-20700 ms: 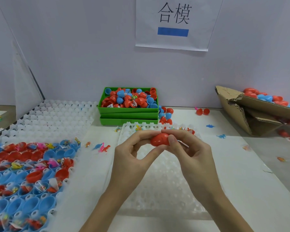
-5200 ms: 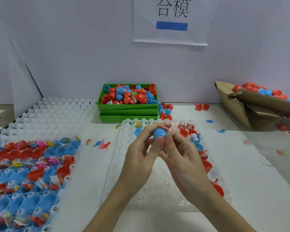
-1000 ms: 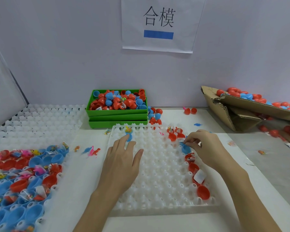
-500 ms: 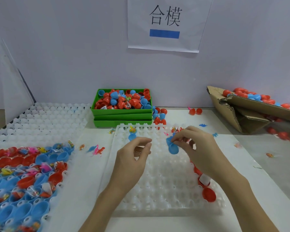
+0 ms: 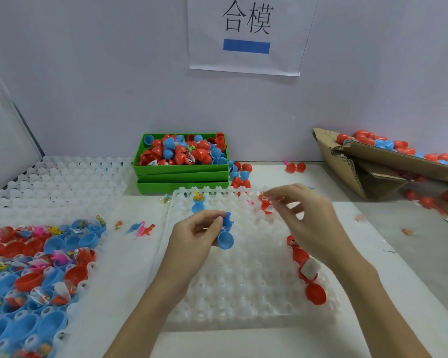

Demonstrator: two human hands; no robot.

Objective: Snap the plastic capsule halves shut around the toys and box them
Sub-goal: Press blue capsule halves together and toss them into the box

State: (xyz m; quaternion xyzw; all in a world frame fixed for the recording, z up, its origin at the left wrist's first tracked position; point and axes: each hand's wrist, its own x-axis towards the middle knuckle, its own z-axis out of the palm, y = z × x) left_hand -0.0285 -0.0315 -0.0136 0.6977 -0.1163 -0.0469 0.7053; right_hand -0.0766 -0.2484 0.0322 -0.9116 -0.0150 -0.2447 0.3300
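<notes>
My left hand [image 5: 197, 236] pinches a blue capsule half [image 5: 225, 241] over the white dimpled tray [image 5: 243, 288]. A small blue toy [image 5: 228, 219] sticks up from the half beside my fingertips. My right hand [image 5: 311, 223] hovers to the right with loosely curled fingers. Its fingertips are close to a red capsule half with a toy [image 5: 267, 205] at the tray's far edge, and I see nothing held in it. More red halves [image 5: 314, 293] sit in the tray's right column. The cardboard box [image 5: 357, 171] with closed capsules lies at the far right.
A stack of green bins [image 5: 181, 174] full of red and blue halves stands behind the tray. On the left, another tray [image 5: 23, 270] holds filled blue and red halves. Loose toys [image 5: 143, 228] lie between the two trays. Empty white trays [image 5: 60, 187] are stacked at the back left.
The blue half passed from my right hand to my left hand, which dropped slightly. My right hand then moved away to the right, toward the red halves.
</notes>
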